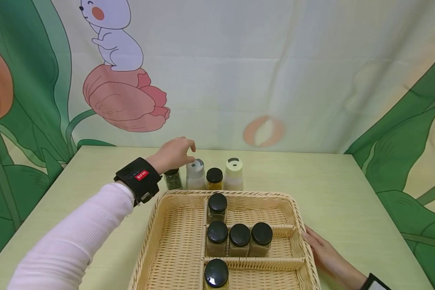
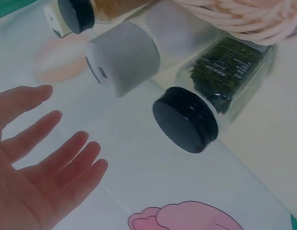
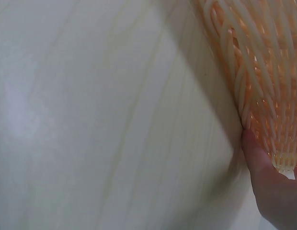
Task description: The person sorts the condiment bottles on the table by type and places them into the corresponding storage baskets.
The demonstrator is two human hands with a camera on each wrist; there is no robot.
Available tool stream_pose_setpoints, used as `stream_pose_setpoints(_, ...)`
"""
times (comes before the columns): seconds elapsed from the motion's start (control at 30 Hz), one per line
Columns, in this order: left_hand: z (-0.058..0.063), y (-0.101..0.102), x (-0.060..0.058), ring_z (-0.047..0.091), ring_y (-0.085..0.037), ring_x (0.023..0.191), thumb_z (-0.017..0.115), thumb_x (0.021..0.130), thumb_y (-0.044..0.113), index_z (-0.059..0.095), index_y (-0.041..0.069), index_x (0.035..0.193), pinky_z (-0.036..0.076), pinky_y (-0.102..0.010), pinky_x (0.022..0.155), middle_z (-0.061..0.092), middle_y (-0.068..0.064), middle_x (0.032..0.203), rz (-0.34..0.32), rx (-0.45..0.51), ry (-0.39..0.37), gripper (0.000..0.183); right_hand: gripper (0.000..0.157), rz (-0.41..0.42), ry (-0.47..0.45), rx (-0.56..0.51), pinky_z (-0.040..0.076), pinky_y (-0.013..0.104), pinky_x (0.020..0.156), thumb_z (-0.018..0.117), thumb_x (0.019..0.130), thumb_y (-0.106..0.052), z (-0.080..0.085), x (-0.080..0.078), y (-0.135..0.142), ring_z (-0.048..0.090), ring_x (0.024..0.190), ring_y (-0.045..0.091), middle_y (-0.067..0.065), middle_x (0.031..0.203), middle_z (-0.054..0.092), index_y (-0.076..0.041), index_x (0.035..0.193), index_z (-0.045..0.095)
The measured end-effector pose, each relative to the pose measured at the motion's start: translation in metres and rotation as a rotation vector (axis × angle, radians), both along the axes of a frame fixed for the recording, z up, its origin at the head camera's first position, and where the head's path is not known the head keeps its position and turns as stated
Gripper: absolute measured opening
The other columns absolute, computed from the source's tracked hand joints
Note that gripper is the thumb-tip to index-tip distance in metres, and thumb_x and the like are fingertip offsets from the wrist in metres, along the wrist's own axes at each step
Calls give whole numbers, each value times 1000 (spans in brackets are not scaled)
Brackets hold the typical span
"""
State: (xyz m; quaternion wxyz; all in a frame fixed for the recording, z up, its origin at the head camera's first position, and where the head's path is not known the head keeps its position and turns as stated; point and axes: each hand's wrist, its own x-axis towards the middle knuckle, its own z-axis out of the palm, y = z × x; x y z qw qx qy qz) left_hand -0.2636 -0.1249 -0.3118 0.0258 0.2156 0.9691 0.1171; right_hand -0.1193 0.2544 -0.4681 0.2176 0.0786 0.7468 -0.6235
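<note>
My left hand [image 1: 175,153] reaches over the back row, its fingers spread and loosely bent with nothing between them. Its fingertips hover close over a shaker with a grey cap [image 1: 195,169]. Under the wrist stands a black-lidded glass jar of dried green herbs [image 2: 225,72]. Further right are a black-lidded jar with yellow-orange spice [image 1: 214,179] and a shaker with a pale yellow cap [image 1: 234,173]. On the other side, my right hand [image 1: 324,251] grips the right wall of the wicker basket [image 3: 263,81] near its rim.
Inside the basket, dividers separate a long left compartment from smaller right ones. A spice jar [image 1: 217,204] stands in the back one, three brown spice jars [image 1: 239,237] in the middle one, another jar [image 1: 216,274] in front. A printed curtain [image 1: 217,80] hangs behind the table [image 1: 348,193].
</note>
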Motion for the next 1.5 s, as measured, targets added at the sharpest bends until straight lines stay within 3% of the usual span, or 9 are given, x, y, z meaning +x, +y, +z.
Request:
stream_pose_setpoints(0.3,-10,-15,-7,52,-32,96,64,79,11,60,-3,101,43,-40,81,58,-19,103,35,4,-3,26,71,-5,0,-6,37,46,91,39,90,-47,0,0,1,34,120,39,27,139,21,-9,143,11)
stream_pose_setpoints(0.63,-16,-27,-9,51,-33,98,67,75,9,59,-4,100,42,-41,81,57,-20,105,22,-10,-44,29,72,7,-12,-15,36,47,92,39,90,-48,1,0,1,33,121,40,26,140,20,-10,143,10)
stream_pose_setpoints(0.93,-20,-34,-8,52,-28,84,66,75,6,59,-6,99,45,-38,73,57,-19,99,30,-6,-89,28,76,-12,-16,18,36,47,91,41,87,-52,1,-1,0,34,121,39,26,139,22,-10,143,11)
stream_pose_setpoints(1.17,-27,-39,-10,51,-32,94,66,74,6,59,-7,100,44,-41,79,57,-21,103,53,10,-124,30,81,-18,-19,37,37,46,91,43,85,-55,-1,-2,0,34,120,40,26,139,22,-9,143,11)
stream_pose_setpoints(1.5,-37,-41,-15,52,-29,84,68,71,3,58,-9,100,43,-40,77,58,-19,95,15,14,-124,32,78,-17,-14,35,36,47,92,42,86,-53,-2,-1,0,33,121,40,26,140,20,-8,143,11)
